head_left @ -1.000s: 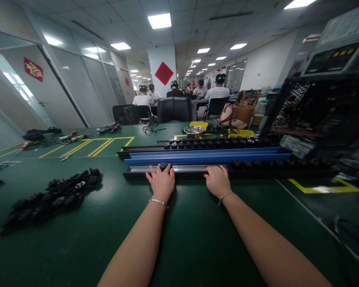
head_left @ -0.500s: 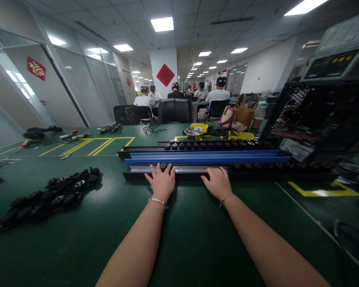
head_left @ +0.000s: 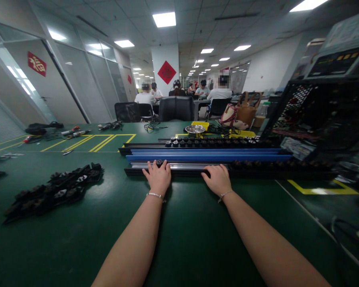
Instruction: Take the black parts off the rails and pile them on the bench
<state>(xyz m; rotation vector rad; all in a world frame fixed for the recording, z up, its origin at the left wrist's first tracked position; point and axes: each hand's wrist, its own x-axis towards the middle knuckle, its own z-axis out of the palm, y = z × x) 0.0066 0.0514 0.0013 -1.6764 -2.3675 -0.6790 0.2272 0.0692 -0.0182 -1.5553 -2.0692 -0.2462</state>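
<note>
A long black rail lies crosswise on the green table, with a silvery channel along its left half and black parts in a row on its right half. My left hand rests on the rail's left part, fingers spread around a small black part. Farther right, my right hand lies over the near edge of the rail, its fingers bent and close together; what they grip is hidden. Just behind runs a blue rail, and beyond it another black rail carries a row of black parts.
Black parts lie in a pile at the left. A metal dish, yellow trays and cables are at the back. An open black computer case stands at the right. Several people sit at farther desks.
My left hand has slid slightly left along the rail, and the small black part by its fingers has shifted left too. My right hand has barely moved. The view has tilted slightly.
</note>
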